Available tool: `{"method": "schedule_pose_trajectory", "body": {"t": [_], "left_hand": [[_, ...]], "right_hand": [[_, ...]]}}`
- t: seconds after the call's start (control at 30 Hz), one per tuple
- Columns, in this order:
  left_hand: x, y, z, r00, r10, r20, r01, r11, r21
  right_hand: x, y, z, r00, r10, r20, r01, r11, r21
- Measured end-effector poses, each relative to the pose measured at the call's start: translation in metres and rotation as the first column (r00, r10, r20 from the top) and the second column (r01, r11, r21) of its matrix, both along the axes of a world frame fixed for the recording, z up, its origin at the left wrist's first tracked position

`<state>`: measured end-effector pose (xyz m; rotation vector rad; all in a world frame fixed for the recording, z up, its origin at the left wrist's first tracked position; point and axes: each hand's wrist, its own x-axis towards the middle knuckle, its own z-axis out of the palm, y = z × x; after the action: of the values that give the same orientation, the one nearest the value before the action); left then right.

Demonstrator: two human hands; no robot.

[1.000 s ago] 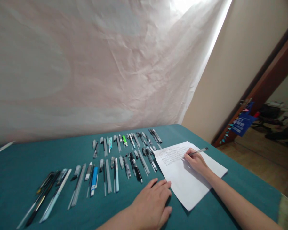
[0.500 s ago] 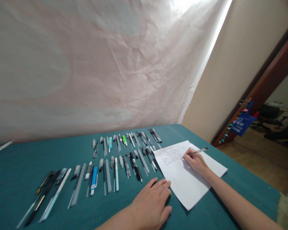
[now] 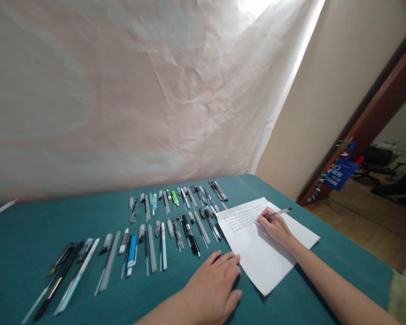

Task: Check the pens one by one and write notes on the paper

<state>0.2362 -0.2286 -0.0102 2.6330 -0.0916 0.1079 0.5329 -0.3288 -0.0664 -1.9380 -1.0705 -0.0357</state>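
Note:
My right hand (image 3: 275, 227) grips a slim grey pen (image 3: 280, 212) with its tip on a white sheet of paper (image 3: 262, 259), just right of several lines of handwriting near the sheet's top. My left hand (image 3: 212, 284) lies flat, fingers stretched out, on the teal tablecloth (image 3: 37, 225), with its fingertips at the paper's left edge. Left of the paper, several pens and pen caps (image 3: 162, 225) lie in two rows, among them a blue pen (image 3: 132, 253) and a green one (image 3: 175, 197).
A creased white sheet (image 3: 122, 90) hangs behind the table. To the right are a beige wall, a brown door frame (image 3: 368, 131) with a blue tag (image 3: 340, 172), and a wooden floor. The table's right edge runs close to my right forearm.
Almost nothing has changed. The view has shifted slightly and my right hand with the pen has edged a little to the left along the writing.

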Motion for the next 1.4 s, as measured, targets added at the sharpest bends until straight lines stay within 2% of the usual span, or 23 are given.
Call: {"method": "schedule_pose_trajectory", "body": {"t": [0.67,0.93,1.1,1.27,1.4], "left_hand": [[0.001,0.0,-0.002,1.0,0.001,0.017,-0.001,1.0,0.006],[0.001,0.001,-0.003,1.0,-0.004,0.007,0.004,1.0,0.01],[0.002,0.003,-0.012,0.999,-0.018,0.044,0.016,0.999,0.046],[0.005,0.005,-0.026,0.996,-0.032,0.085,0.024,0.995,0.092],[0.005,0.007,-0.033,0.993,-0.025,0.114,0.013,0.995,0.099]], "right_hand": [[0.002,-0.001,0.0,1.0,-0.002,0.001,0.002,1.0,-0.002],[-0.003,0.0,0.003,0.997,-0.025,-0.073,0.028,0.999,0.039],[-0.009,-0.001,0.009,0.991,-0.016,-0.135,0.024,0.998,0.056],[-0.015,0.003,0.008,0.996,0.074,-0.04,-0.071,0.995,0.075],[-0.022,0.013,0.01,0.99,0.119,0.08,-0.12,0.993,0.018]]}}
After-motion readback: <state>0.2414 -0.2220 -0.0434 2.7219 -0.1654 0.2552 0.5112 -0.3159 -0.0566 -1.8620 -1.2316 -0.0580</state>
